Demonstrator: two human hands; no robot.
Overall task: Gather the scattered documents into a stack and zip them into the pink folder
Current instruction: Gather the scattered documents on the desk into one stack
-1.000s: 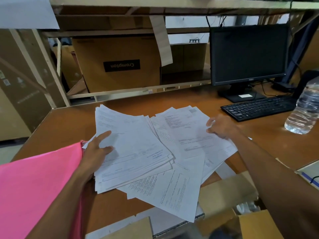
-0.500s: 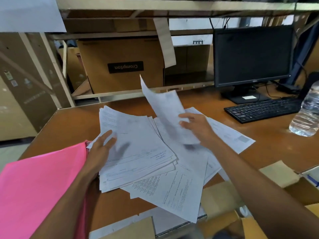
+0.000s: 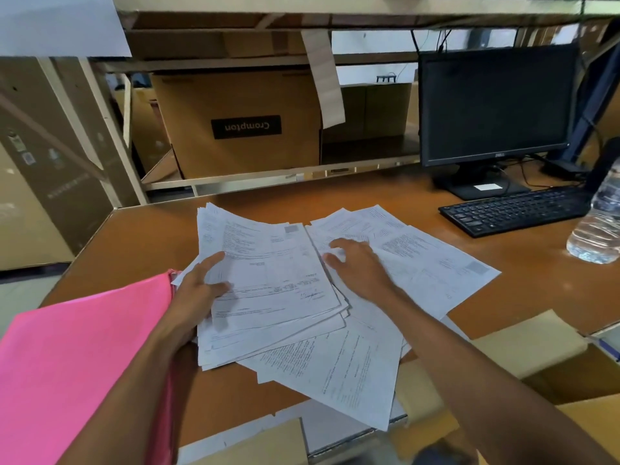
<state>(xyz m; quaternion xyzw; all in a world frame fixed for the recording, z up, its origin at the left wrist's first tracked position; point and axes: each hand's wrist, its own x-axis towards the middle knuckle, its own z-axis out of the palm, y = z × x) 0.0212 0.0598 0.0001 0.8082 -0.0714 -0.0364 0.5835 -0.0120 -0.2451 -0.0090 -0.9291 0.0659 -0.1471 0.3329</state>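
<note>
Documents (image 3: 342, 374) are only part gathered. My left hand (image 3: 198, 293) holds the stack (image 3: 268, 280) by its left edge. Thumb and one finger lie on top; the other fingers are hidden under the paper, so I judge this a pinch grip. My right hand (image 3: 362, 270) is empty, palm down and fingers spread, resting on the loose sheets (image 3: 436, 263) just right of the stack.

Change noted: half a second ago the right hand held one sheet up in the air. That sheet is no longer aloft, and a fresh page lies flat on top of the stack, so I judge it has been added. The hand has come back down for the next one, and the left hand has kept its place. One more page is collected, and the gathering goes on.

Outstanding: several sheets are fanned out to the right, and at least one large page juts from under the stack toward me.

The pink folder (image 3: 84, 364) lies at the left, touching my left forearm, and nothing has been put in it yet. Zipping is some way off.

Farther out on the counter (image 3: 520, 297), a keyboard (image 3: 513, 209) and a water bottle (image 3: 600, 223) stand well apart from the papers.
</note>
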